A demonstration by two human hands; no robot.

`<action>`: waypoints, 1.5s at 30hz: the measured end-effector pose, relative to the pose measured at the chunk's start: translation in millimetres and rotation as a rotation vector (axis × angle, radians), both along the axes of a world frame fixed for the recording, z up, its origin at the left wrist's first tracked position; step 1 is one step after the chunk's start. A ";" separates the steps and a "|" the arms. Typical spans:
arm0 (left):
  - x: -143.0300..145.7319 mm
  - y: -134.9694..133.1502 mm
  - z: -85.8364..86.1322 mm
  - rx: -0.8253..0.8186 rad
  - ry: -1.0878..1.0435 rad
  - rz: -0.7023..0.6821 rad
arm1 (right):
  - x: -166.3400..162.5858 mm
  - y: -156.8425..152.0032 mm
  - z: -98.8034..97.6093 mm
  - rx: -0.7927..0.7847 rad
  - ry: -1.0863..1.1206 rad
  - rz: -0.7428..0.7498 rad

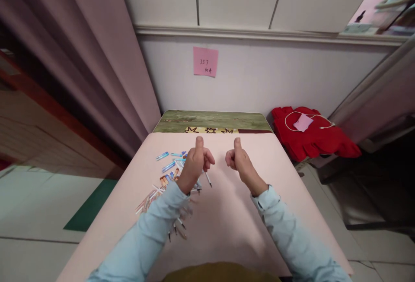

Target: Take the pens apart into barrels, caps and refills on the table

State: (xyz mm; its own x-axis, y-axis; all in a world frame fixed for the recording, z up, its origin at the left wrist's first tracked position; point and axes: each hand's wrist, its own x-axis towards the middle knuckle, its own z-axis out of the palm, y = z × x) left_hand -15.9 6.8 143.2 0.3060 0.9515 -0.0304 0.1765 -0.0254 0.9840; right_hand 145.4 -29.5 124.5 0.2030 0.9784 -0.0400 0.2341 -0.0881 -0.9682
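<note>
In the head view, the left hand (194, 164) is near the middle of the frame, its thumb pointing up and its fingers half curled toward the right. The grip is loose and wide, the thumb standing well apart from the fingers. A white pen (208, 179) with a dark tip shows just below it, lying at a slant; whether the hand touches it I cannot tell.

The right hand (240, 160) is a little right of centre, thumb also up, fingers bent in toward the left hand. Its grip is loose too, the thumb clear of the fingers, over a bare part of the pale pink table cover (246, 230). Light blue sleeves (145, 230) run down to the lower edge.

The scattered pens lie left of centre, partly hidden by the left hand and its sleeve. Among them are a blue pen (162, 156) at the upper left of the group, short orange-brown markers (164, 181) in its middle, and thin pale sticks (145, 202) fanned toward the lower left.

Beyond the cover, a green wood-patterned surface (214, 118) shows. A pink note (205, 61) is on the wall at upper centre, and red cloth (311, 141) lies at the right.
</note>
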 end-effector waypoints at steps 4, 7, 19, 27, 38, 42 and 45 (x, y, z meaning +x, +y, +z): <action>19.5 21.4 16.1 -0.092 0.034 -0.093 | 1.0 24.7 16.2 -0.069 0.194 0.069; 31.1 28.2 23.6 -0.120 0.061 -0.118 | -0.1 33.1 25.0 -0.104 0.231 0.085; 35.9 32.0 24.9 -0.107 -0.019 -0.153 | -1.8 34.7 36.2 -0.078 0.268 0.101; 37.1 35.5 25.6 -0.124 0.001 -0.163 | -2.0 35.6 36.0 -0.075 0.256 0.108; 35.8 36.0 29.0 -0.111 0.025 -0.196 | -3.3 36.0 39.2 -0.100 0.253 0.129; 1.1 30.2 22.2 -0.026 0.057 -0.195 | 16.2 23.0 8.2 -0.035 0.061 0.129; -61.9 23.3 0.4 0.096 0.142 0.033 | 53.4 -5.3 -42.0 0.045 -0.448 -0.098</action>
